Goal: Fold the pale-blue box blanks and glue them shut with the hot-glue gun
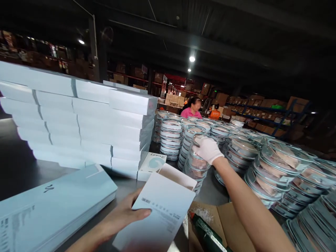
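Note:
My left hand [133, 210] grips a white box [162, 206], its thumb across the printed face with a barcode. The near upper end of this box is open, showing a brown cardboard inside. My right hand [207, 147], in a white glove, is closed on the rim of a round glass dish [198, 162] at the top of a stack. Its fingertips are partly hidden by the glass. Below my right forearm, a dark green glue gun [207, 232] with an orange tip lies on a cardboard sheet [233, 220].
A wall of stacked white boxes [91, 115] stands at left, with pale blue flat boxes [65, 199] before it. A small printed box [153, 162] sits beside the wall. More glass dish stacks [275, 171] fill the right. A person in pink [190, 112] is behind them.

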`<action>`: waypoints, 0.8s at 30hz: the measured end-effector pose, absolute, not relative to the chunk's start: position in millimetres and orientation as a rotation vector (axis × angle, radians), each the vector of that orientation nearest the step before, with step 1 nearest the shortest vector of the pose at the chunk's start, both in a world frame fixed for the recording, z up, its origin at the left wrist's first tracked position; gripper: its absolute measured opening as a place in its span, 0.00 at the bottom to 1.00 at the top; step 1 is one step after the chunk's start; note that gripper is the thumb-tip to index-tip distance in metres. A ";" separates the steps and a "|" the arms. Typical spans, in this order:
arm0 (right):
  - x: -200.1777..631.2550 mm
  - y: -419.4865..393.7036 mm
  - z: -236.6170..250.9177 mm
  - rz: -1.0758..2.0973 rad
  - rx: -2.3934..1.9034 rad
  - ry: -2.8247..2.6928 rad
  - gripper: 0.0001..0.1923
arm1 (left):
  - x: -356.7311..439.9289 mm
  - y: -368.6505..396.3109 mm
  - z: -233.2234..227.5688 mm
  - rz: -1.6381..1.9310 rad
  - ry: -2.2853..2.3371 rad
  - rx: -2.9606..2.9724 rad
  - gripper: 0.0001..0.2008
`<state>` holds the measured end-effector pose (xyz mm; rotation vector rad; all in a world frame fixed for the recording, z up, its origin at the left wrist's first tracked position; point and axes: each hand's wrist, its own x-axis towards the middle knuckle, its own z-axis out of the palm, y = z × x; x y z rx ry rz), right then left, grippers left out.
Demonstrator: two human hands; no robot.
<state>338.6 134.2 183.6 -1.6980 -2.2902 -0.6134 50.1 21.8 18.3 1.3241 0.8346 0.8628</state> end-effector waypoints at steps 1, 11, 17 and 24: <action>351.9 133.6 185.3 -0.569 -1.651 -2.366 0.09 | 43.3 19.4 15.0 0.861 0.829 1.327 0.47; 444.4 114.0 202.8 -0.696 -1.970 -2.036 0.22 | 16.8 17.6 0.2 0.861 0.843 1.335 0.44; 402.4 135.1 194.3 -0.776 -2.144 -1.895 0.21 | 36.2 31.2 8.5 0.805 0.759 1.350 0.43; 417.5 124.0 168.9 -0.523 -1.720 -2.140 0.10 | 68.6 55.5 38.4 0.780 0.632 1.456 0.44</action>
